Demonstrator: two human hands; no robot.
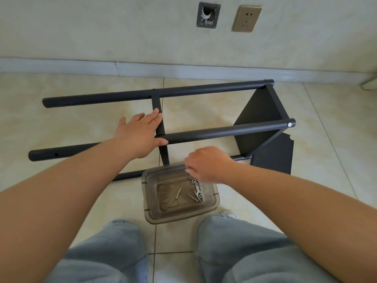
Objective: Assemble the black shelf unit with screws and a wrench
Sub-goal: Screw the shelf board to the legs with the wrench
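The black shelf unit [204,89] lies on its side on the tiled floor, its round posts running left to right. A thin shelf panel [157,103] stands on edge between the posts, and a wider panel [259,123] is at the right end. My left hand [138,133] rests flat against the thin panel, thumb on the near upper post [224,132]. My right hand [206,163] hovers over the back rim of a clear plastic tub [149,201], fingers curled and pointing down; whether they pinch anything is hidden. Several screws [177,194] and a small flat wrench [197,189] lie in the tub.
A loose black panel [275,156] lies flat on the floor at the right. The wall with its grey skirting runs along the back, with a socket [247,18] and an open wall box [208,15]. My knees in light jeans [114,252] are at the bottom.
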